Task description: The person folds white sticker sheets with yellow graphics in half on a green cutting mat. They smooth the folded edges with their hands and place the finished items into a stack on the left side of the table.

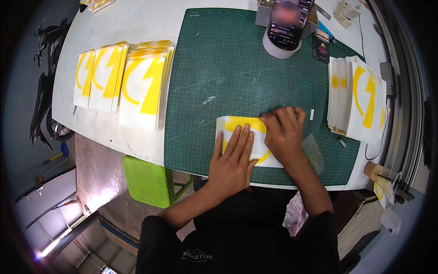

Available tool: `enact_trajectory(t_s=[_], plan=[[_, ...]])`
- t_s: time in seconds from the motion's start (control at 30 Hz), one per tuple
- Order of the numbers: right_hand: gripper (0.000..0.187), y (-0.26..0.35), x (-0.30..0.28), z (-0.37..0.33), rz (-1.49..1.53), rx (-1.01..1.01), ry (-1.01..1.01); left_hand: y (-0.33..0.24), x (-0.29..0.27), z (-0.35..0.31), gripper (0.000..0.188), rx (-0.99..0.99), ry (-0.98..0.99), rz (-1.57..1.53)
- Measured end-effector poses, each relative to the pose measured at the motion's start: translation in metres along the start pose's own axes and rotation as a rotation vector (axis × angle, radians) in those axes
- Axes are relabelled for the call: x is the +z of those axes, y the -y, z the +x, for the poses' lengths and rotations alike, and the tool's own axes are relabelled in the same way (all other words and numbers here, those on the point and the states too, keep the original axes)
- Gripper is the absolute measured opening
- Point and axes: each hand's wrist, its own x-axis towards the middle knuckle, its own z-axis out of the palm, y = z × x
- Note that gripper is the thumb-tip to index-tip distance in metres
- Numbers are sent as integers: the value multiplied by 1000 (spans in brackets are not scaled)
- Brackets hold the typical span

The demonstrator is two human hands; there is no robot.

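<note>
Head view. A white sheet bearing a yellow lightning-bolt decal [244,137] lay flat on the green cutting mat [219,77], near the mat's front edge and just ahead of the person's body. The left hand [232,160] rested palm down on the sheet, its fingers [239,139] extended, held close together and pressed flat, gripping nothing; the fingertips reached toward the sheet's far edge, so that the sheet lay directly beneath them and showed to their left and beyond them. The right hand [285,134] covered the sheet's right portion, with its fingers [280,118] curled loosely downward at the sheet's upper right edge; whether they pinched a corner or a film layer could not be told. The visible outline of the sheet ran with its long axis roughly left to right across the mat, slightly tilted, the right end lower toward the front edge; the direction of the bolt was hidden under the hands.

To the left, on the white table [132,23], three fanned stacks of like decals [123,80] stood side by side, well apart from the hands. To the right, a further stack [358,98] lay at the mat's edge. At the mat's far side a phone [289,20] stood propped in a roll of tape [278,48].
</note>
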Motion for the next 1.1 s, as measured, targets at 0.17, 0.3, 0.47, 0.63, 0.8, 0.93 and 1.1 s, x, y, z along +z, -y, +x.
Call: enact_trajectory(t_s=[0.17, 0.3, 0.47, 0.63, 0.8, 0.93, 1.1], plan=[[10, -1, -2, -1, -15, -4, 12, 21, -14, 12, 91, -27, 64, -16], [19, 8, -11, 2, -106, 69, 95, 22, -14, 10, 92, -43, 65, 14], [68, 59, -14, -22, 131, 98, 374, 24, -7, 12, 92, -28, 146, 148], [85, 25, -36, -46, 50, 214, 535, 22, -9, 11, 94, -26, 101, 105], [88, 10, -63, -63, -343, 355, 449, 22, -6, 9, 100, -5, 116, 139], [91, 79, -48, -67, 51, 285, 570, 25, -7, 14, 101, 26, 90, 123], [84, 49, -75, -129, -196, 430, 477, 22, -5, 8, 101, 10, 89, 176]])
